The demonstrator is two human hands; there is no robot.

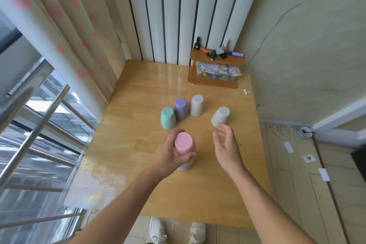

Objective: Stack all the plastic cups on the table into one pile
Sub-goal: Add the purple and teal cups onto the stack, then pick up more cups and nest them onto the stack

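Observation:
My left hand (168,154) grips a pink cup (183,142), upside down, on top of a short pile (186,165) whose lower cup edges show beneath my fingers. My right hand (226,144) hovers open just right of the pile, fingers apart, holding nothing. Behind stand upside-down cups on the wooden table (138,174): a green cup (168,118), a purple cup (180,108), a beige cup (197,105), and a second beige cup (220,117) just beyond my right fingertips.
A small wooden two-tier shelf (215,69) with bottles and a clear box of stickers stands at the table's back right. A scrap of paper (246,91) lies near the right edge. A window and curtain are at left, a wall at right.

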